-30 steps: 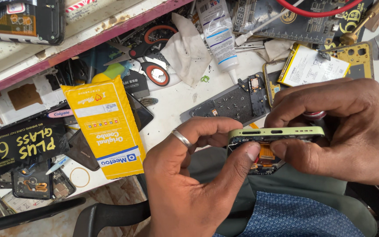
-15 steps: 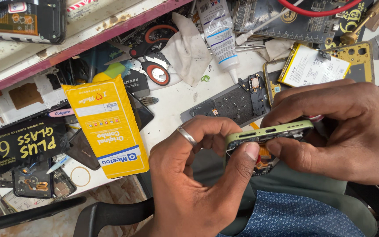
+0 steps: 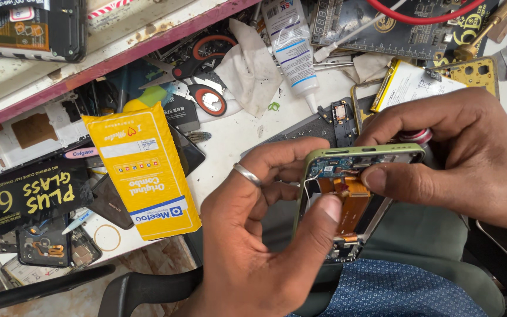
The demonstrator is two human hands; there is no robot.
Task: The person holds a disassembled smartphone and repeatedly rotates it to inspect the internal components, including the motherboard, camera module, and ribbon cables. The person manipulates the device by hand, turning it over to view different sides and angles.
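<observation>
Both hands hold an opened green-framed phone body [image 3: 347, 194] above the lap; left hand [image 3: 253, 235] pinches its side, right thumb [image 3: 394, 179] presses the orange flex cable [image 3: 347, 202]; gentle, even pressure seems wise.

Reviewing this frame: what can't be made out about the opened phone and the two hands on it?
Head view only:
- Opened phone: its lower end is hidden behind the left hand's thumb.
- Phone's far side: covered by the right hand.
- Orange flex cable: partly under both thumbs.
- Small board parts: too small to identify.
- Right wrist: cut off by the frame's right edge.
</observation>
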